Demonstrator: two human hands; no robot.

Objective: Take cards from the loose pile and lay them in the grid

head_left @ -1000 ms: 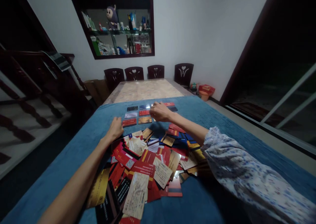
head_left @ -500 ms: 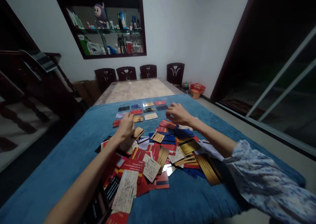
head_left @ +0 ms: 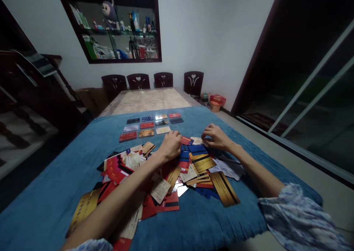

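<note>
A heap of loose cards (head_left: pixel 203 162), in red, gold, blue, black and cream, lies on the blue cloth (head_left: pixel 193 221). My left hand (head_left: pixel 172 145) is over the middle of the heap, fingers curled and closed beside a red card (head_left: pixel 187 140); what they hold, if anything, is hidden. At the heap's far right edge, my right hand (head_left: pixel 217 136) has its fingers bent round the end of a cream card (head_left: pixel 196 141). Beyond the heap, several cards lie flat in rough rows, among them a gold card (head_left: pixel 146 133) and a dark red card (head_left: pixel 128 136).
The cloth covers the near part of a long table whose bare marble-look top (head_left: pixel 149 98) shows behind. Dark chairs (head_left: pixel 193 82) stand along the far end. A wall cabinet (head_left: pixel 110 61) holds bottles and a plush toy. An orange bucket (head_left: pixel 215 106) is on the floor.
My left hand has moved right, from beside the laid-out rows to the middle of the heap. My right hand has shifted right and nearer, to the cream card. The camera view has shifted slightly.
</note>
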